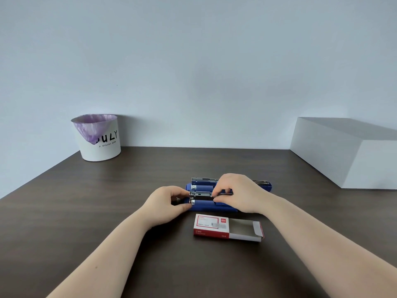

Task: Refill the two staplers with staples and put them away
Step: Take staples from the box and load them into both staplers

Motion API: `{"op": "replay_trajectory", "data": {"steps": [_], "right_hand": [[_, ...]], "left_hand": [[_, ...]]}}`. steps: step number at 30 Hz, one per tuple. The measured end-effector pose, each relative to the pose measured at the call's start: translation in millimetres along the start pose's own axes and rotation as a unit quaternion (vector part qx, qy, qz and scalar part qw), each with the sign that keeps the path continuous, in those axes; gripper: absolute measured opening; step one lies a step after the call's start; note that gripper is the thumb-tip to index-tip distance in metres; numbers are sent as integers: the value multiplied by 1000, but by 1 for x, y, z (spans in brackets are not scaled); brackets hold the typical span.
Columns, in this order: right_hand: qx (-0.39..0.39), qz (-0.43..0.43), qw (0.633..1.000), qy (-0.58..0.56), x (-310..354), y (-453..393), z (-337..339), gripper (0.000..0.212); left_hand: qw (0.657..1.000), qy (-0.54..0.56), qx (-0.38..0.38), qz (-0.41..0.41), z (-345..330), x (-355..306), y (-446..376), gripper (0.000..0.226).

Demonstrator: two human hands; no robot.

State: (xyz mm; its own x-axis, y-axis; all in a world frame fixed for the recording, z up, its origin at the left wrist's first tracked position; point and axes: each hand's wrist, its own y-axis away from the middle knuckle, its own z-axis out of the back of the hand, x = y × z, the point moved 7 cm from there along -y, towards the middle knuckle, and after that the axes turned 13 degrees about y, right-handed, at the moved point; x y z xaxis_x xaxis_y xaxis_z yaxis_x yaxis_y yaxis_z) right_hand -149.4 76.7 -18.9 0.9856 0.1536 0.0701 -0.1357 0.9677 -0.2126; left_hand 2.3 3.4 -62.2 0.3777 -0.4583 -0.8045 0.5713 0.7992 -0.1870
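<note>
Two blue staplers lie side by side, lengthwise left to right, at the middle of the dark desk. The near stapler (206, 206) is opened, its metal magazine exposed. My left hand (166, 204) pinches its left front end. My right hand (236, 193) has its fingertips closed on a strip of staples (224, 193) at the magazine's top. Behind it, the far stapler (202, 186) is also open, its right part hidden by my right hand. A red-and-white staple box (227, 227) lies in front, its inner tray slid out to the right.
A white bin (100, 137) with a purple liner stands at the back left by the wall. A large white box (348, 151) sits at the back right. The desk's left edge runs diagonally from the bin toward the near left.
</note>
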Motion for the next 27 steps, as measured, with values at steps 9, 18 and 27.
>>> {"op": "replay_trajectory", "data": {"steps": [9,18,27], "right_hand": [[-15,-66,997,32,-17,10,3,22],[16,-35,997,64,0,2,-4,25],[28,8,999,38,21,-7,-8,27]], "left_hand": [[1000,3,-3,2,0,4,-2,29],[1000,8,-10,2,1,4,-1,30],[1000,9,-9,1,0,2,0,29]]}}
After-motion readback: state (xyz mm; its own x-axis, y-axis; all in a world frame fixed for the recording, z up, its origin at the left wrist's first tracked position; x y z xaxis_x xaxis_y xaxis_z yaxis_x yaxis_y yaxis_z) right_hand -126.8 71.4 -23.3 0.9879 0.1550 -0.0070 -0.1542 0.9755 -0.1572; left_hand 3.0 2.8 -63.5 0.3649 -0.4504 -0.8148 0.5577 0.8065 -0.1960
